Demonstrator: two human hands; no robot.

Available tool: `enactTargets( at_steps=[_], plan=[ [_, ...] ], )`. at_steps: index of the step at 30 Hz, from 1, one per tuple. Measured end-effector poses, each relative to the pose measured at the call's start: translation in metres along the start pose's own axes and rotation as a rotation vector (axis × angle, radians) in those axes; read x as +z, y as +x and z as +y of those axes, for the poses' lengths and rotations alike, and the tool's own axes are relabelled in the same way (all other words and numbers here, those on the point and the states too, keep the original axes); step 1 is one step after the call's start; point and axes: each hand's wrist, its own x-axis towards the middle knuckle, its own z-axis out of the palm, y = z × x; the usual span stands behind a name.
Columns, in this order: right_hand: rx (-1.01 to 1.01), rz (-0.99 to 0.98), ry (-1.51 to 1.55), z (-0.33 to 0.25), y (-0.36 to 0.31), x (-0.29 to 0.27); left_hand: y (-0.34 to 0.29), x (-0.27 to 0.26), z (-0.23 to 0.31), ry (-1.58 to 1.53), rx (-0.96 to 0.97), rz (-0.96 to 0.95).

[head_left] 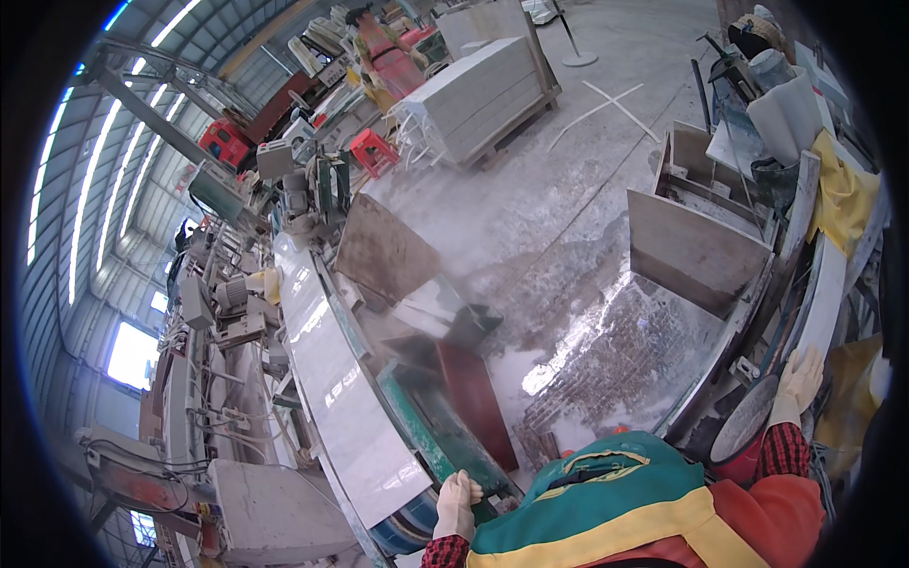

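Observation:
My left hand (456, 506), in a pale work glove, is at the lower middle with its fingers loosely bent. It rests beside the near end of a green metal machine frame (417, 428), and nothing shows in its grasp. To its left, a long glossy white stone slab (355, 398) lies along the machine bed. Over on the right, my right hand (800, 381), gloved alike, has its fingers stretched out. It lies against the near end of a long pale strip (827, 298), above a round-topped red bucket (743, 431).
Upright brown boards (696, 251) stand at right, near a yellow cloth (843, 194). Another brown board (383, 251) leans by the machine line. Farther off are a stack of pale slabs (483, 99), a red stool (374, 151) and a person (386, 57). The floor (578, 350) looks wet.

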Motion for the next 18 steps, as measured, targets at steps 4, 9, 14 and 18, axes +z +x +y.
enactTargets(
  at_steps=[4,9,14,18],
  plan=[
    [-0.024,0.040,0.009,0.001,-0.004,-0.001,-0.003,-0.002,0.002,0.014,0.048,-0.031],
    [-0.050,0.083,0.036,0.001,-0.010,-0.003,0.007,-0.001,-0.007,0.001,-0.012,0.012],
    [-0.029,-0.031,0.025,-0.001,-0.013,-0.013,0.007,0.000,-0.005,-0.017,-0.037,0.015],
    [-0.039,-0.025,0.021,0.000,-0.016,-0.014,0.008,0.000,-0.004,-0.003,-0.046,0.024]
  ],
)
